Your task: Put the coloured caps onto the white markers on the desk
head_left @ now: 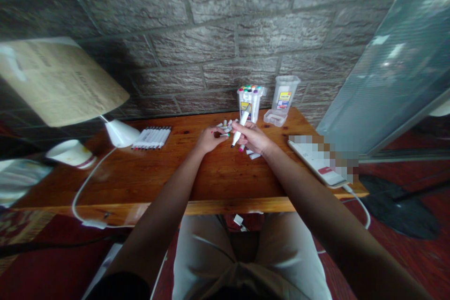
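Note:
My right hand [253,137] is closed round a white marker [240,127] that points tip-down over the wooden table [140,173]. My left hand [210,139] is curled beside it, fingers closed on a small marker piece [225,135], perhaps a cap. Loose white markers [253,153] lie scattered under and behind both hands. Just behind them stands a clear box [250,101] full of upright markers with coloured caps.
A row of markers [152,138] lies at the left, next to a white lamp [121,133] with a trailing cable. An empty clear box [284,95] and its lid [274,117] stand at the back right. A phone [318,161] lies at the right edge. A stone wall rises behind.

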A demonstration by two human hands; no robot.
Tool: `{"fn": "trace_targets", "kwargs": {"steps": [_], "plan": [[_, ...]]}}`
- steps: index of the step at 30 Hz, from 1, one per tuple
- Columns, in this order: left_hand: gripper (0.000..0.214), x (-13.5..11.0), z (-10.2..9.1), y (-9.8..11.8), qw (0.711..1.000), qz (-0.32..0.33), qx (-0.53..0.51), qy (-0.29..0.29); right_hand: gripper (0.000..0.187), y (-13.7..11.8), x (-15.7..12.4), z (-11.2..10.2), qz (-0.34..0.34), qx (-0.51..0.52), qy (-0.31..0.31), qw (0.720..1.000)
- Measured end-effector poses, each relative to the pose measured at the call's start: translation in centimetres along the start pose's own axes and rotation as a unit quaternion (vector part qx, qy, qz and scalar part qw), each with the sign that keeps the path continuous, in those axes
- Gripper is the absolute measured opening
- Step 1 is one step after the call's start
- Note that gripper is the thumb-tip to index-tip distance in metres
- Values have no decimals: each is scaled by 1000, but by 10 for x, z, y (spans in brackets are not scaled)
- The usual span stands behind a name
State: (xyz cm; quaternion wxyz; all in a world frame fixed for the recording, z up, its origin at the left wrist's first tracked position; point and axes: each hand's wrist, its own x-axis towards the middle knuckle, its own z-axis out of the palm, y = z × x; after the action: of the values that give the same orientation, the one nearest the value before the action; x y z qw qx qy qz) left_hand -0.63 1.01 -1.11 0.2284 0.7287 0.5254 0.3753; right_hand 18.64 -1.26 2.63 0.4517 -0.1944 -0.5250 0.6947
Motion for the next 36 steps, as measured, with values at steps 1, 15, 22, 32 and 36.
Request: {"fn": "trace_targets", "kwargs": {"steps": [1,15,22,32,36], "plan": [[22,0,0,-1,1000,1,3,-2,46,0,0,0,1,-2,3,1000],[21,2,0,-7,999,19,37,-4,30,-6,0,4,11,37,12,999],[24,1,0,-5,999,13,51,1,31,-4,1,2,2,19,7,1000],[20,2,0,-7,999,5,46,2,37,0,3,-1,-1,11,8,1000],[18,2,1,-8,999,4,30,11,32,0,2,0,-2,2,9,1000]]}}
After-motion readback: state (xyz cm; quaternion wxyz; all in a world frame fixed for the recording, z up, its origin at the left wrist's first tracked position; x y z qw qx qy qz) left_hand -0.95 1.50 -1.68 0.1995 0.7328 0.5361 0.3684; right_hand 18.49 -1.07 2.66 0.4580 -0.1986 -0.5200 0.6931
